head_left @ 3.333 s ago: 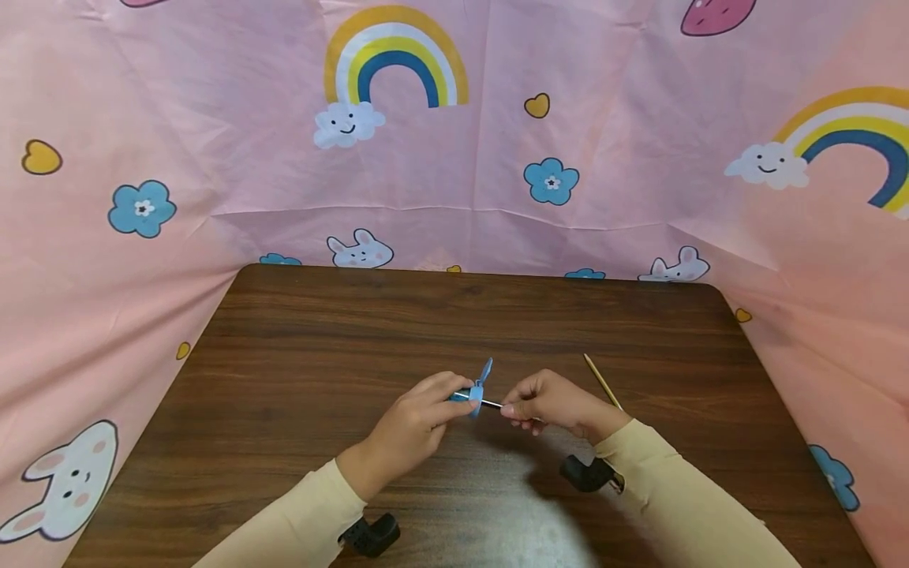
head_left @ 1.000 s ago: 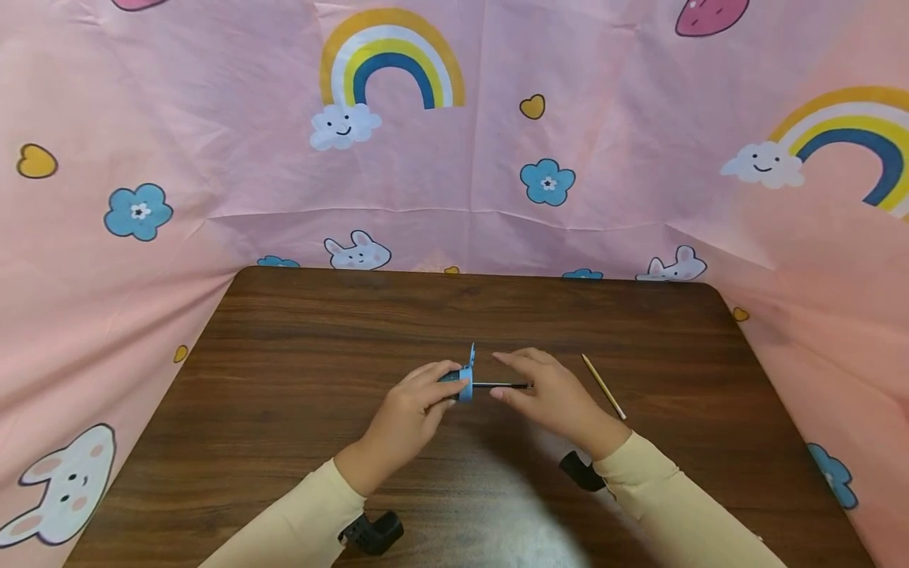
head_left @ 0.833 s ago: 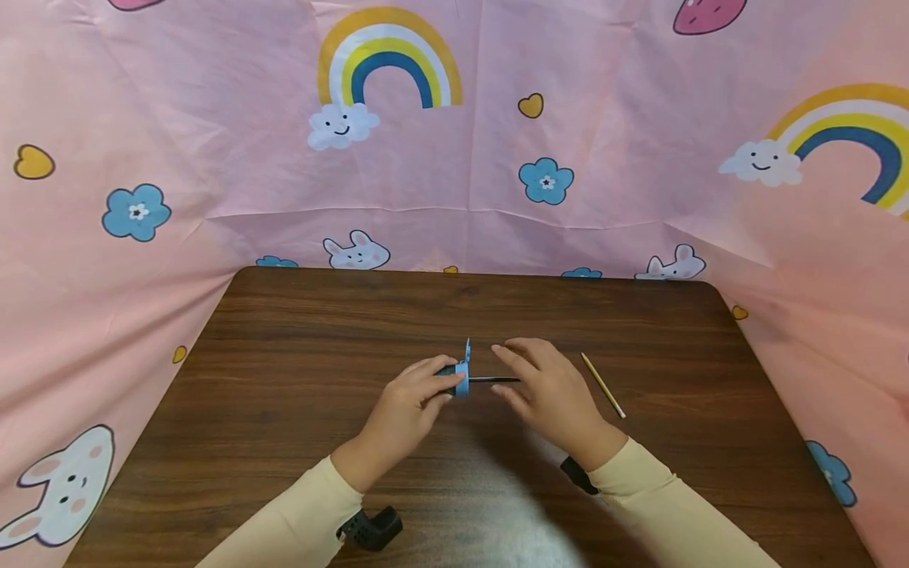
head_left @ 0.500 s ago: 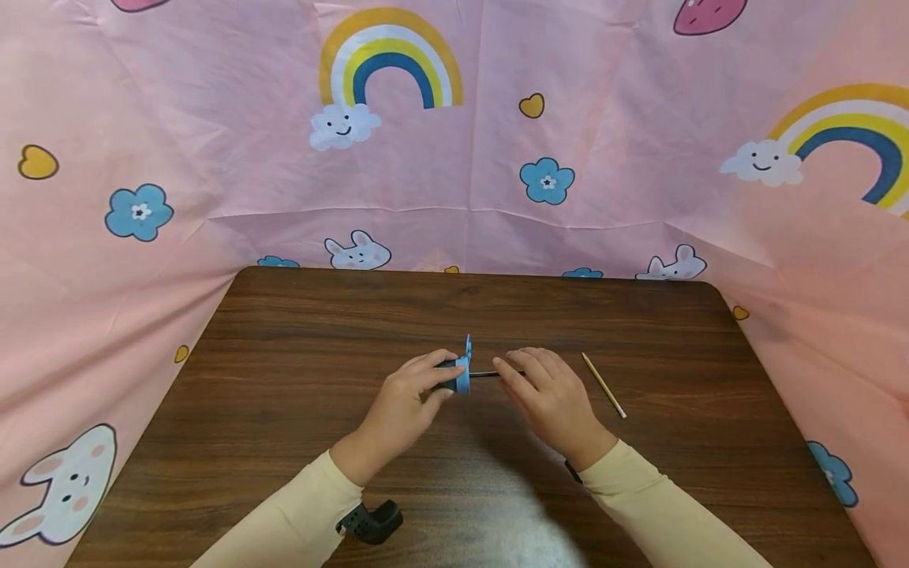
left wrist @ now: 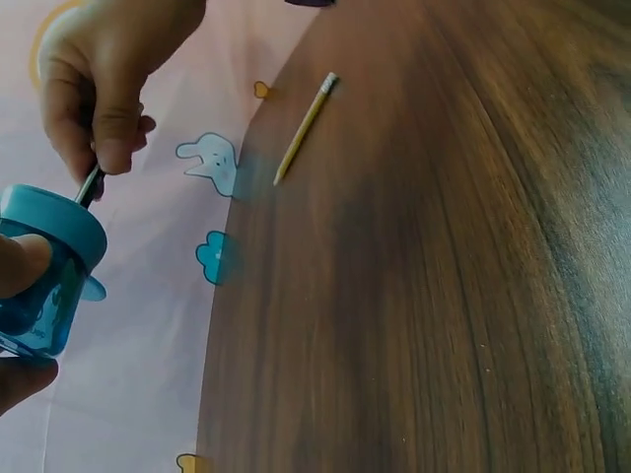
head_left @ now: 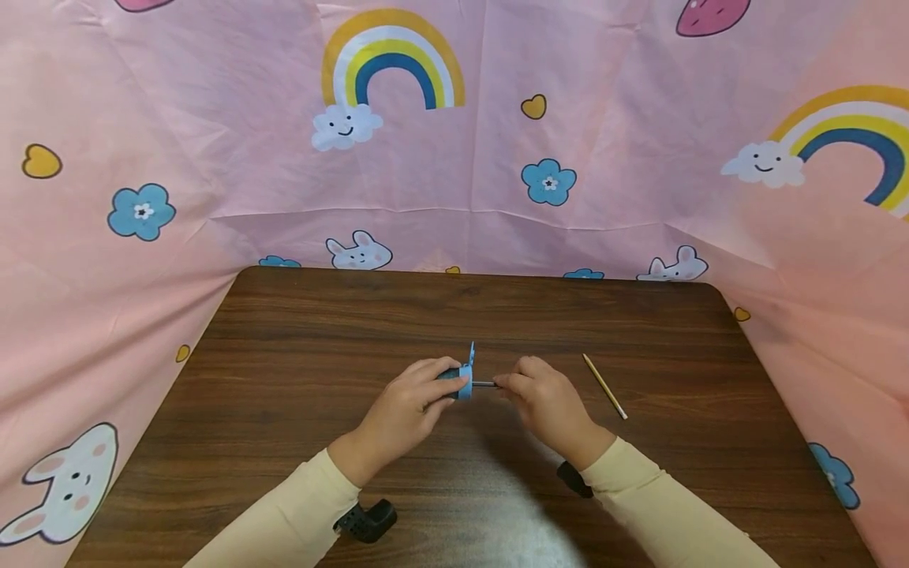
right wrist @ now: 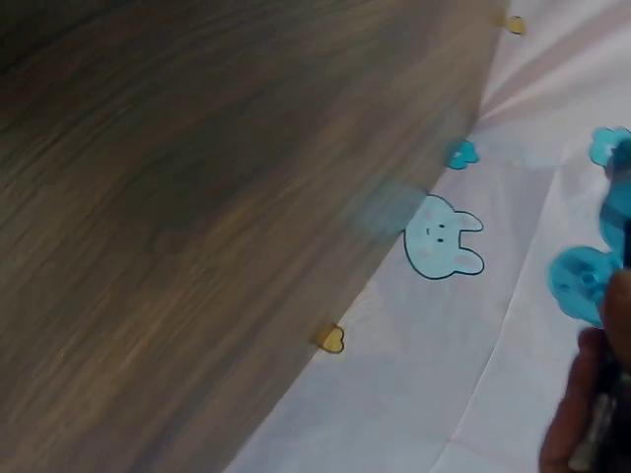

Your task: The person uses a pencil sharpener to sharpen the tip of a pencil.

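My left hand grips a small translucent blue pencil sharpener, held sideways above the table with its flip lid standing up. A dark, thin pencil sticks out of the sharpener's right end. Thumb and fingers of my right hand pinch that pencil close to the sharpener. From the left wrist, the sharpener's body shows under the thumb, with the pencil shaft running up into the right hand. The right wrist view catches only part of the blue lid and dim fingers.
A yellow pencil with a white end lies on the brown wooden table, right of my right hand. Pink patterned cloth hangs behind and along both sides of the table. Black straps with camera mounts sit at both wrists.
The right hand spread its fingers off the dark pencil, moved up along it, and now pinches it again. The left hand keeps the sharpener, slightly shifted left since the first frame.
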The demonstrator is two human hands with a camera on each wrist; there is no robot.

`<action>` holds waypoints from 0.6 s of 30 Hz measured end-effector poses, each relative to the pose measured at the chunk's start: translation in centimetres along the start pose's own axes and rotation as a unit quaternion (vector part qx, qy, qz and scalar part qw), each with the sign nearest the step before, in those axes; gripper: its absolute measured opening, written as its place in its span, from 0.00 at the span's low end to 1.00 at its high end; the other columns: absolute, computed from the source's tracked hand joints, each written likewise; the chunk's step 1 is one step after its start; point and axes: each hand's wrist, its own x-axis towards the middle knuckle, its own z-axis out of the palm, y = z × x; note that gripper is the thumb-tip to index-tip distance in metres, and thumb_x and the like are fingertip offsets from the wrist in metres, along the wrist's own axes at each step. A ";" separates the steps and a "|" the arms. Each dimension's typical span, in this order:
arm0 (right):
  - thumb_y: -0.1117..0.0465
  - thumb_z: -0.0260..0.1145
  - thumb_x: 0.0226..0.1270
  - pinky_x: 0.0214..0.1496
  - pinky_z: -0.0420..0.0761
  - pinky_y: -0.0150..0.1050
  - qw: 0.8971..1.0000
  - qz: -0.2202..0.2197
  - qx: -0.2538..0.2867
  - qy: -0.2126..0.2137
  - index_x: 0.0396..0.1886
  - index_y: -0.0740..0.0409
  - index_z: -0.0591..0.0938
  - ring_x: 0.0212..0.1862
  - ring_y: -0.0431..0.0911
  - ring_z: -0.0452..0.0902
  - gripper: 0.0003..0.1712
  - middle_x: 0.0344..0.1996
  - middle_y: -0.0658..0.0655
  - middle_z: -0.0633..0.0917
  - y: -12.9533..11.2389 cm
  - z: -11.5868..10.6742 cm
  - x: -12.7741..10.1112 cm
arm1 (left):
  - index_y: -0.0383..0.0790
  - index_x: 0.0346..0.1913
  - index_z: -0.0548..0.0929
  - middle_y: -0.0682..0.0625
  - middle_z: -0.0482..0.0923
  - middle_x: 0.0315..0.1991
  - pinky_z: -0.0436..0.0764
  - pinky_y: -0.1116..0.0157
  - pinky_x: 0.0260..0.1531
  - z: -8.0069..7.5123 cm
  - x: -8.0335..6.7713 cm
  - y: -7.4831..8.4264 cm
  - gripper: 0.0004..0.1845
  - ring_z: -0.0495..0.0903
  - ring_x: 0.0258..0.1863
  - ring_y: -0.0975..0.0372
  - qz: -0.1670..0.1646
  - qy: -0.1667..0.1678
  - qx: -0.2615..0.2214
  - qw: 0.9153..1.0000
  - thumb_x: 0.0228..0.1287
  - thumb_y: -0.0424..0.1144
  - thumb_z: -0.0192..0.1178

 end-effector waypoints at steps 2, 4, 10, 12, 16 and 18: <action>0.70 0.77 0.47 0.25 0.76 0.28 0.998 0.041 0.045 -0.032 0.30 0.61 0.88 0.25 0.40 0.72 0.08 0.23 0.50 0.77 -0.1 -0.2 0.2 | 0.35 0.49 0.86 0.42 0.80 0.52 0.83 0.61 0.48 0.0 -0.1 -0.1 0.19 0.78 0.54 0.52 0.014 0.002 0.007 1.000 0.50 0.24 0.71; 0.68 0.75 0.50 0.25 0.77 0.28 0.989 0.088 0.097 -0.075 0.31 0.61 0.88 0.25 0.38 0.74 0.06 0.23 0.50 0.79 -0.1 -0.3 0.4 | 0.34 0.48 0.87 0.42 0.80 0.51 0.83 0.62 0.48 0.0 -0.2 -0.2 0.19 0.78 0.53 0.52 0.032 0.006 0.016 0.999 0.49 0.22 0.70; 0.66 0.69 0.61 0.25 0.74 0.30 0.860 0.295 0.326 -0.258 0.33 0.66 0.87 0.24 0.35 0.70 0.06 0.21 0.48 0.80 1.1 -1.0 1.5 | 0.38 0.45 0.88 0.43 0.81 0.49 0.82 0.66 0.49 0.5 -0.8 -0.5 0.22 0.78 0.52 0.52 0.095 0.017 0.036 0.995 0.45 0.18 0.70; 0.66 0.67 0.63 0.25 0.75 0.32 0.800 0.357 0.379 -0.299 0.35 0.69 0.87 0.23 0.37 0.70 0.07 0.19 0.47 0.79 1.6 -1.3 1.8 | 0.38 0.45 0.88 0.43 0.81 0.49 0.81 0.67 0.50 0.7 -1.0 -0.6 0.21 0.78 0.51 0.52 0.108 0.021 0.033 0.993 0.45 0.18 0.70; 0.65 0.66 0.65 0.26 0.75 0.34 0.780 0.375 0.383 -0.323 0.38 0.69 0.86 0.23 0.39 0.69 0.09 0.18 0.49 0.78 2.1 -1.6 2.3 | 0.38 0.45 0.88 0.43 0.80 0.50 0.80 0.67 0.52 1.0 -1.0 -0.6 0.21 0.78 0.52 0.53 0.103 0.029 0.020 0.994 0.47 0.18 0.69; 0.63 0.66 0.65 0.28 0.76 0.33 0.813 0.347 0.343 -0.317 0.39 0.66 0.87 0.26 0.38 0.72 0.10 0.22 0.50 0.82 2.0 -1.6 2.5 | 0.36 0.45 0.87 0.43 0.80 0.50 0.81 0.66 0.51 1.0 -0.8 -0.6 0.21 0.78 0.52 0.52 0.092 0.039 0.016 0.995 0.47 0.17 0.68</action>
